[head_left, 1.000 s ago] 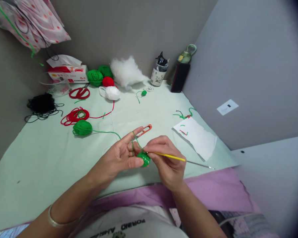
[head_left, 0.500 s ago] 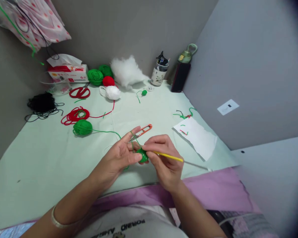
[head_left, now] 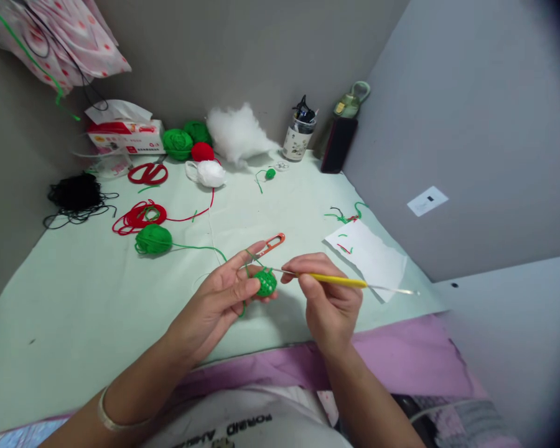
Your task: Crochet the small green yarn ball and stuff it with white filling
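Note:
My left hand (head_left: 219,298) pinches a small green crocheted piece (head_left: 266,283) between thumb and fingers, with green yarn looped over the stretched forefinger. That strand runs back to a green yarn ball (head_left: 154,239) on the pale green table (head_left: 74,298). My right hand (head_left: 329,295) grips a yellow-handled crochet hook (head_left: 340,280), its metal tip at the green piece and its other end pointing right. An orange thread snip (head_left: 271,243) lies on the table just behind my left forefinger.
Red yarn (head_left: 137,218), black yarn (head_left: 74,193), red scissors (head_left: 147,173), green and red balls (head_left: 186,142), white stuffing (head_left: 238,134), a tissue box (head_left: 124,134), a jar (head_left: 298,140) and a bottle (head_left: 343,127) sit at the back. White paper (head_left: 371,258) lies right. Grey walls enclose the table.
My right hand has drawn back to the right, pulling the hook out so its tip now shows at the green piece. The left hand turned the piece slightly upward.

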### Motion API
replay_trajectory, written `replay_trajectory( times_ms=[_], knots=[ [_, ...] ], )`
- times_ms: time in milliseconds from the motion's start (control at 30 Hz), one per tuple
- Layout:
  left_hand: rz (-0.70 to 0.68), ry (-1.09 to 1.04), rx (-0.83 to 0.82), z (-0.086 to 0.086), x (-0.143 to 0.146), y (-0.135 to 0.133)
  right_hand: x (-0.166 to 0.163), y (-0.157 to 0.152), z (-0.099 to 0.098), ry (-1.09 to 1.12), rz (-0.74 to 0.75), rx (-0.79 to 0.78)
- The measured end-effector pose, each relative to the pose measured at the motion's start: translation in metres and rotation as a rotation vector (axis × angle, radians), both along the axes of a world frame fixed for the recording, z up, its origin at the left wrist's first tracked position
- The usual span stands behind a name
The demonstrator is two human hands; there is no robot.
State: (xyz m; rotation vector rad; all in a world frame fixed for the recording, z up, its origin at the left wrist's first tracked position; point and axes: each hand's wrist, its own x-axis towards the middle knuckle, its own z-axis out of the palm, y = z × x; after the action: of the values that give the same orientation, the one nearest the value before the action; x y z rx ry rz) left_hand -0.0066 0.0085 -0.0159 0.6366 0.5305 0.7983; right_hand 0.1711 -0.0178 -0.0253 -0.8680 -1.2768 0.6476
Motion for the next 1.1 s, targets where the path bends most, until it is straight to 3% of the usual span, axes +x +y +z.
replay_trajectory(
  times_ms=[267,333,500,800,1100],
  knots=[
    [-0.01,0.058,0.093,0.002,-0.001,0.001,0.01,0.003,0.008,0.361,0.18,-0.302],
    [0.013,0.124,0.155,0.001,0.001,0.0,0.007,0.001,0.006,0.298,0.213,-0.258],
    [0.102,0.326,0.313,0.001,0.003,-0.002,-0.002,-0.002,-0.002,-0.018,0.139,-0.088],
    [0.15,0.527,0.444,0.005,0.0,-0.001,0.006,0.003,-0.002,0.226,0.305,-0.276],
    [0.105,0.633,0.552,0.01,-0.002,0.001,0.016,0.0,0.007,0.001,0.311,-0.216]
  ],
)
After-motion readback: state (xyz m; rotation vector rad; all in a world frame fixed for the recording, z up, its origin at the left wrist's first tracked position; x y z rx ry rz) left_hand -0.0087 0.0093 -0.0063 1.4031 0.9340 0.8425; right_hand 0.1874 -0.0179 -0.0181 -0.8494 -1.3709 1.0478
